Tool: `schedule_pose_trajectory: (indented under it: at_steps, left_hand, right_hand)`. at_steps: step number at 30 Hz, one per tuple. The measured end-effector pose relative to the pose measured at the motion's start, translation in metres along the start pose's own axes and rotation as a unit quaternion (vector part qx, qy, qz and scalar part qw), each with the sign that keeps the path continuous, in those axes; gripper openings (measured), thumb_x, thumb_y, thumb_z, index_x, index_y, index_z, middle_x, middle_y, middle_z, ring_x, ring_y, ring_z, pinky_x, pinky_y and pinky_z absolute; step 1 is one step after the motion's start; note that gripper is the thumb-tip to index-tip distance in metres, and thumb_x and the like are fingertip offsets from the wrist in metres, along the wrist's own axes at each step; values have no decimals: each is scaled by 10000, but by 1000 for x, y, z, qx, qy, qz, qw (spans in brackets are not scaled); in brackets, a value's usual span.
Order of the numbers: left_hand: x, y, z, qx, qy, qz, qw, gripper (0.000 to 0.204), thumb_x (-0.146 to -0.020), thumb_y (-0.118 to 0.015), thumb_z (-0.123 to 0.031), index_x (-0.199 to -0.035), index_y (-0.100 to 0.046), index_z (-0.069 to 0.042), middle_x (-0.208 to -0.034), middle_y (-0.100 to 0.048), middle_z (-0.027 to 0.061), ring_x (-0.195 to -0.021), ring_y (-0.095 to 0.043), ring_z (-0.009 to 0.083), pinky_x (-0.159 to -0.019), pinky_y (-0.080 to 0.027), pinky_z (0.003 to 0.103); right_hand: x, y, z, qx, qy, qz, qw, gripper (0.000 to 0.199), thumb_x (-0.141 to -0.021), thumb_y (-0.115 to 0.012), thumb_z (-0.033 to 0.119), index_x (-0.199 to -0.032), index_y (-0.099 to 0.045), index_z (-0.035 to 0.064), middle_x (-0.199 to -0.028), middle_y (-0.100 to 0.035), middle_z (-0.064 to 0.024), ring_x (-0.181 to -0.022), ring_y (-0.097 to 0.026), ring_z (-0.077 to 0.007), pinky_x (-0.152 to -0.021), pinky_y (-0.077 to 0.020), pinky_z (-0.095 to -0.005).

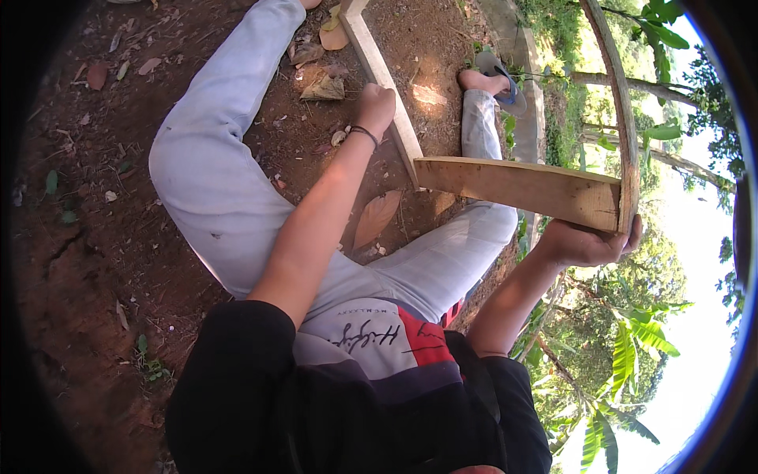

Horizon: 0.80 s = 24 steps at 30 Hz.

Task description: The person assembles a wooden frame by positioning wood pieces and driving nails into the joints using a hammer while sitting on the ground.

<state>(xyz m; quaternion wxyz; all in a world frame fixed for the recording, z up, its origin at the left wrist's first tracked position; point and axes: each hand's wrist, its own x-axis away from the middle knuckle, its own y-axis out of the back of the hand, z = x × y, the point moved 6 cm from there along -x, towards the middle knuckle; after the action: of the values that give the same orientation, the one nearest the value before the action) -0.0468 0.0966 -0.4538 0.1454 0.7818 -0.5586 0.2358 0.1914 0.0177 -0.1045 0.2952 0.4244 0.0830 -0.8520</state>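
A wooden frame of pale boards rises between my legs and to my right. Its left board (395,118) slants down to the ground side, and a wider cross board (513,180) joins it to the right board (620,103). My right hand (586,242) supports the corner where the cross board meets the right board, its fingers curled around the wood. My left hand (374,110), with a dark band at the wrist, is a closed fist against the left board's edge. What lies inside that fist is hidden.
Brown soil (87,197) scattered with dry leaves (377,219) surrounds my grey trouser legs (217,170). A sandal (509,85) is on my right foot, beside a concrete edge (527,79). Green plants (624,355) and thin trunks (632,85) stand on the right.
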Motion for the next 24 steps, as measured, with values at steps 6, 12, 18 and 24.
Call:
schedule_pose_trajectory:
  at_steps: [6,12,18,24]
  left_hand:
    - [44,-9,-29,-455,-213,106,858,221,-798,-558,-49,-971,-659,-141,-1040,-550,103,-1042,-565,293,-865,-454,415]
    - [61,-48,-23,-572,-316,292,698,449,-748,-636,-64,-1153,-629,-257,-1184,-535,26,-1238,-447,211,-977,-359,473]
    - [74,-81,-3,-587,-319,461,584,655,-714,-779,-253,-1313,-518,-306,-1212,-606,8,-1257,-491,204,-1069,-256,556]
    - [71,-81,2,-556,-291,480,614,622,-741,-775,-333,-1306,-516,-307,-1169,-638,4,-1209,-539,201,-1062,-179,597]
  right_hand:
    - [2,-4,-7,-157,-112,-34,981,380,-838,-374,294,-1155,-493,119,-1133,-488,-126,-1093,-540,-304,-917,-510,-481]
    - [3,-11,3,-170,-127,-25,977,375,-833,-381,286,-1150,-494,120,-1127,-495,-120,-1061,-552,-293,-916,-505,-468]
    - [1,-5,-4,-143,-117,-19,983,382,-842,-372,280,-1170,-486,120,-1135,-500,-126,-1077,-554,-292,-906,-514,-460]
    - [-4,0,-9,-95,-75,-4,993,353,-881,-359,243,-1184,-492,119,-1141,-521,-130,-1068,-576,-285,-914,-523,-454]
